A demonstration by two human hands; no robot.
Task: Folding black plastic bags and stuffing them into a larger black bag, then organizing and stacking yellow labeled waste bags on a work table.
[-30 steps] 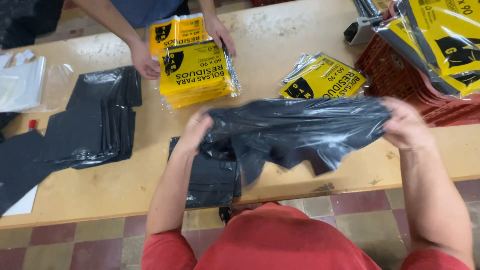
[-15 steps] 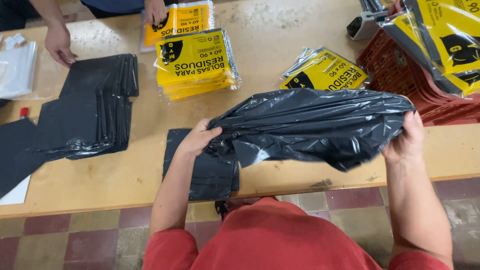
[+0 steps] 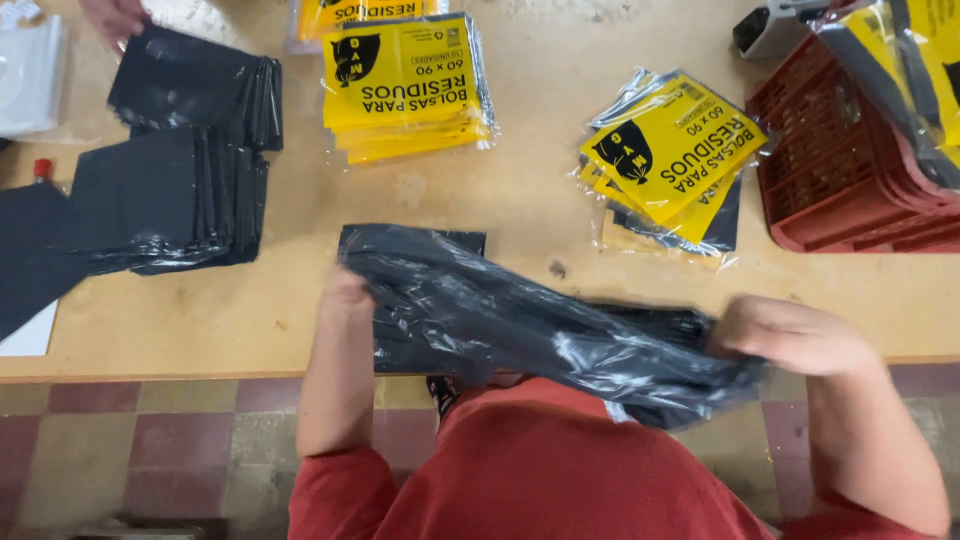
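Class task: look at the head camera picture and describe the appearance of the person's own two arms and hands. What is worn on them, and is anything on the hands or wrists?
Both arms are bare from the upper arm down, ending in short red sleeves of a red shirt. The left hand and right hand are bare: no gloves. No watch, ring or band shows on either wrist or on the fingers, though motion blurs them somewhat.

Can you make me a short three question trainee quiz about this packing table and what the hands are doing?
1. True or false: both hands grip the crumpled black plastic bag.
2. Which holds its right end? A. left hand B. right hand
3. What colour is the slatted plastic crate on the wooden table?

Key: 1 true; 2 B; 3 red.
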